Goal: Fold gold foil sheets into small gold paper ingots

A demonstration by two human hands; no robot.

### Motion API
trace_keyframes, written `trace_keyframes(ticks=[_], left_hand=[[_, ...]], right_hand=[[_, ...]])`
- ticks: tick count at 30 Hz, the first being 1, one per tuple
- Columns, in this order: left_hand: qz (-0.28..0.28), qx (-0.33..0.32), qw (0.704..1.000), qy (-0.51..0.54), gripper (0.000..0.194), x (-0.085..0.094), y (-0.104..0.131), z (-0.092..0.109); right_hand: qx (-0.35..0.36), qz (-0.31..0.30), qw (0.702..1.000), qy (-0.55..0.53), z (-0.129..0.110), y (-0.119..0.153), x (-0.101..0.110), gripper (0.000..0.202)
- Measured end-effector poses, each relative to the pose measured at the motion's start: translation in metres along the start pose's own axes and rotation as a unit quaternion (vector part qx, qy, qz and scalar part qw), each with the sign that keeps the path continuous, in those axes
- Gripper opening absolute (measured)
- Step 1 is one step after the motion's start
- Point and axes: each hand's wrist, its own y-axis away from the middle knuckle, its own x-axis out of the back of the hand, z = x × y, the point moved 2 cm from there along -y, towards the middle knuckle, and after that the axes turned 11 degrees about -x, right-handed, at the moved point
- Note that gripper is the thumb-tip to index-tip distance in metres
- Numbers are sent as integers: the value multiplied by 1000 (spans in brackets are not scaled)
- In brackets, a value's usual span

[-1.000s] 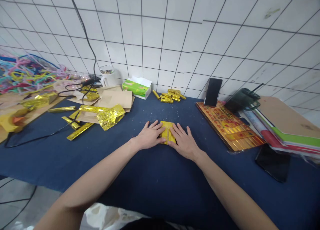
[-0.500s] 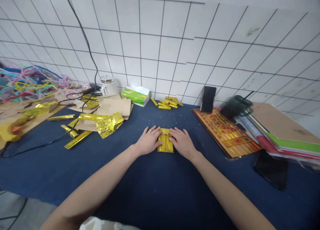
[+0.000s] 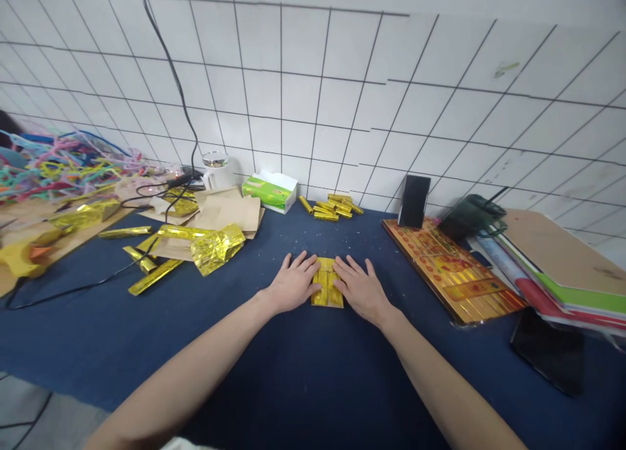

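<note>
A small folded gold foil piece (image 3: 327, 292) lies flat on the dark blue tablecloth, creased down its middle. My left hand (image 3: 295, 283) rests over its left edge, palm down, fingers spread. On its right edge lie the fingertips of my right hand (image 3: 362, 289), also flat with fingers apart. Neither hand grasps anything. Beyond them, near the wall, is a small pile of rolled gold foil tubes (image 3: 337, 206). Crumpled gold foil (image 3: 218, 248) sits to the left, beside longer gold strips (image 3: 155, 277).
Brown paper (image 3: 229, 212), a tissue pack (image 3: 270, 192) and a white mug (image 3: 218, 173) stand back left, with a black cable and glue gun (image 3: 24, 254) farther left. At right are an orange-gold stack (image 3: 454, 274), propped phone (image 3: 413, 201), green cup (image 3: 472, 215), folders (image 3: 567, 261) and black tablet (image 3: 548, 349).
The view has shifted slightly, so everything appears a little lower and farther right. Both hands remain flat on the foil piece, with the fingers slightly more spread.
</note>
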Motion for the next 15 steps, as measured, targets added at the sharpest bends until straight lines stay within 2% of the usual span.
trace_keyframes(ticks=[7, 15], left_hand=[[-9, 1, 1000, -9, 47, 2, 1, 3], [-25, 0, 999, 24, 42, 3, 1, 3]], right_hand=[[11, -36, 999, -1, 3, 5, -2, 62], [9, -59, 998, -12, 4, 6, 6, 62]])
